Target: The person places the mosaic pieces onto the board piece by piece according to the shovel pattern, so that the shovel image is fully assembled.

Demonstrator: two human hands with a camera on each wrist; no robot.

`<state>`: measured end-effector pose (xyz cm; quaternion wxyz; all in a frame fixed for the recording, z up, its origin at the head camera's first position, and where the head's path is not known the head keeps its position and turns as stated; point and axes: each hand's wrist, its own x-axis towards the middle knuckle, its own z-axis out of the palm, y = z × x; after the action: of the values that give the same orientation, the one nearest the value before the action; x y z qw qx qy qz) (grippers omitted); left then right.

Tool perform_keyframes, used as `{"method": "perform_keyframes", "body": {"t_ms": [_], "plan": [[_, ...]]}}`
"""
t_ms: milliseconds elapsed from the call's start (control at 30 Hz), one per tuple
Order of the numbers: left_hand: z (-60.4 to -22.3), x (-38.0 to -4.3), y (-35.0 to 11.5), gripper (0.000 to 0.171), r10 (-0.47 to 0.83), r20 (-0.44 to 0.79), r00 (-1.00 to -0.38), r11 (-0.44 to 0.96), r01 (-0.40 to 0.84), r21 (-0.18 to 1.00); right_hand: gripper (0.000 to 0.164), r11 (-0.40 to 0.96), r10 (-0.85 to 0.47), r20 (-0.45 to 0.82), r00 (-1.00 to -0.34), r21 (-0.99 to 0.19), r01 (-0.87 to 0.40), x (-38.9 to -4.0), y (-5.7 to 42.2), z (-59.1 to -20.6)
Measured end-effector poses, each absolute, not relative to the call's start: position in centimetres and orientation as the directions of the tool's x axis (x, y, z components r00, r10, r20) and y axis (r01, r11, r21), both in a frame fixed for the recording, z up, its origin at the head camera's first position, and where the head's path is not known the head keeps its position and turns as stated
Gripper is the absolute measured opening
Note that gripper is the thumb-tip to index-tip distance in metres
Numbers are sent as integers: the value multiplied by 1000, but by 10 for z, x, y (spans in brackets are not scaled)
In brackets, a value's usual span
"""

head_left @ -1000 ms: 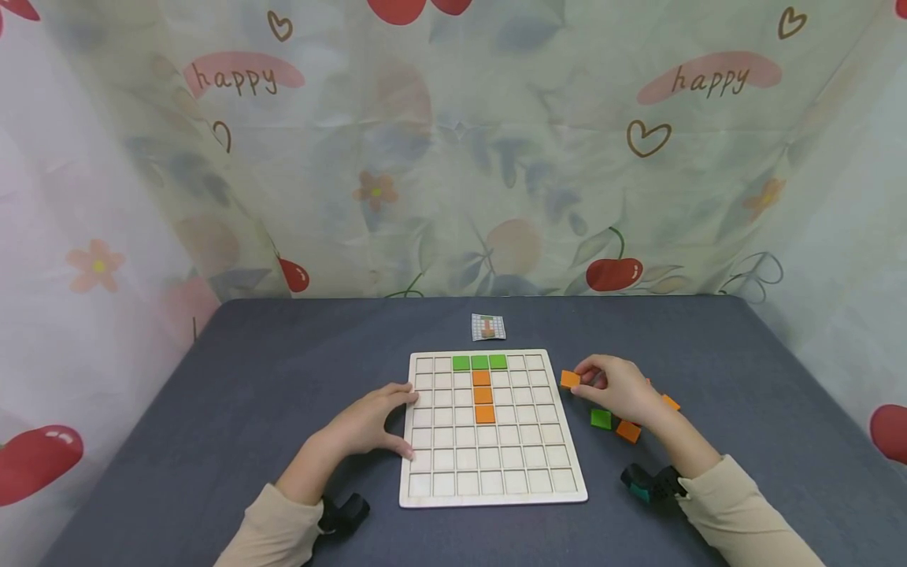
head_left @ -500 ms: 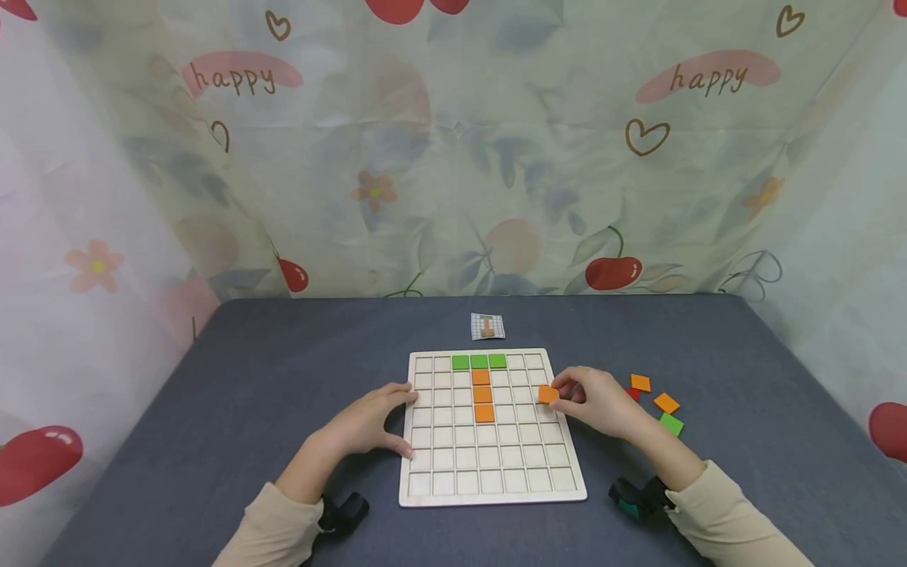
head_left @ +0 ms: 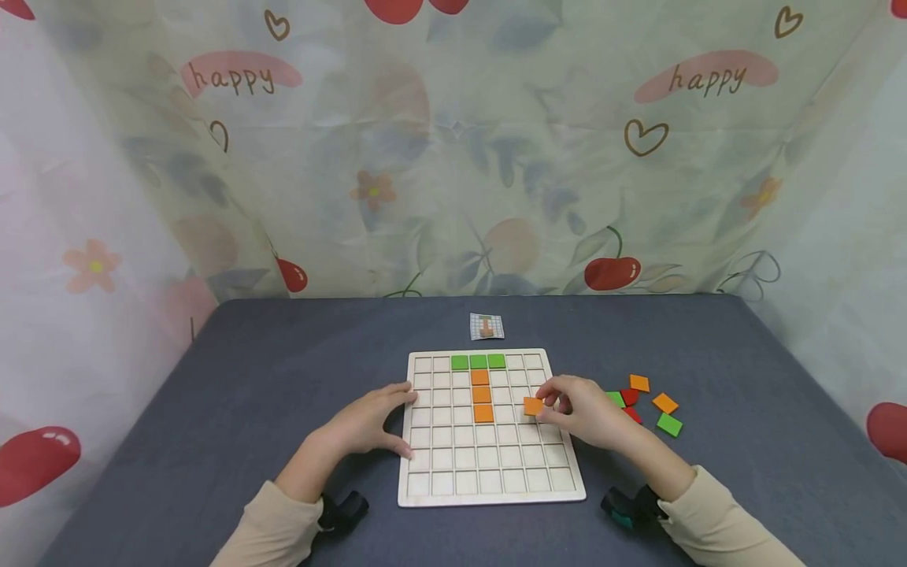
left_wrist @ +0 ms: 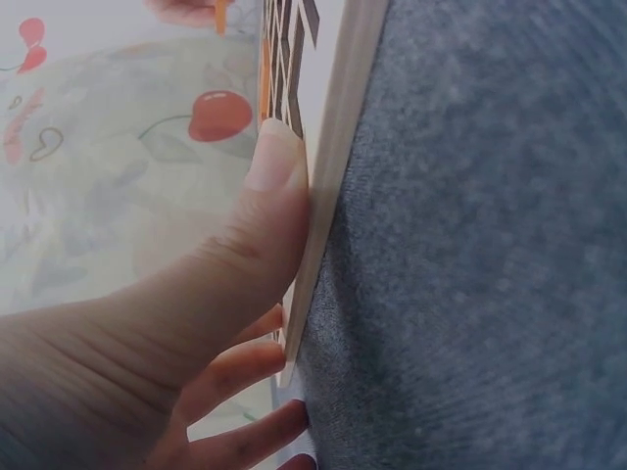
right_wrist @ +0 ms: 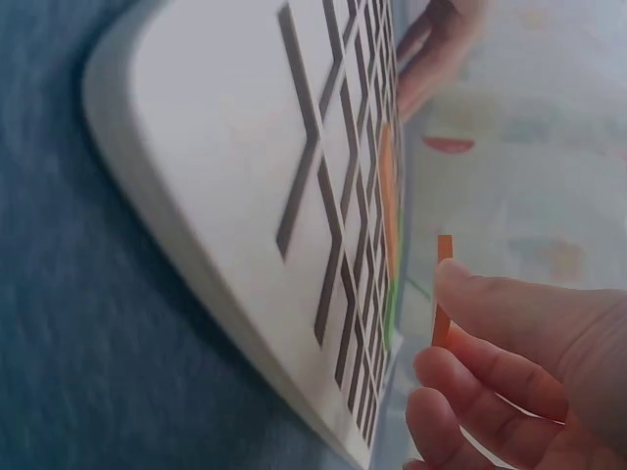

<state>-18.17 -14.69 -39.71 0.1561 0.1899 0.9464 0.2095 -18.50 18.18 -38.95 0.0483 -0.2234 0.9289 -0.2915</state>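
A white grid board [head_left: 489, 499] lies flat on the table. Three green tiles [head_left: 478, 361] sit side by side in its top row, and three orange tiles [head_left: 481, 394] run down below the middle one. My right hand [head_left: 584, 409] pinches an orange tile [head_left: 533, 406] between thumb and fingers; the right wrist view shows this tile [right_wrist: 444, 294] edge-on, raised above the board. At the board's left edge my left hand [head_left: 368, 421] rests with fingers spread, its thumb [left_wrist: 269, 196] touching the side in the left wrist view.
Right of the board lie several loose tiles: orange tiles [head_left: 665, 403], green tiles [head_left: 669, 425] and red tiles [head_left: 630, 397], some partly behind the right hand. A small picture card [head_left: 486, 326] lies behind the board. A patterned curtain [head_left: 453, 157] hangs beyond the dark table [head_left: 319, 346].
My right hand has carried the orange tile leftward from beside the board to over its right part, uncovering more loose tiles. The left hand stays at the board's edge.
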Motion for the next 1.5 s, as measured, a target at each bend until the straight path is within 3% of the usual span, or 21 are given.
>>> {"method": "perform_keyframes", "body": {"t_ms": [367, 633, 1000, 1500], "plan": [[-398, -182, -146, 85, 428, -230, -874, 841, 292, 456, 21, 707, -497, 7, -867, -576, -410, -178, 167, -392], [-398, -186, -145, 70, 388, -200, -900, 868, 284, 408, 21, 685, -536, 21, -844, -573, -449, -175, 156, -394], [-397, -187, -144, 70, 383, -199, -902, 871, 281, 402, 19, 703, -543, -17, -839, -556, -444, -170, 142, -396], [-395, -186, -143, 69, 387, -195, -901, 868, 284, 408, 19, 772, -498, 32, -867, -439, -460, -165, 120, -394]]}}
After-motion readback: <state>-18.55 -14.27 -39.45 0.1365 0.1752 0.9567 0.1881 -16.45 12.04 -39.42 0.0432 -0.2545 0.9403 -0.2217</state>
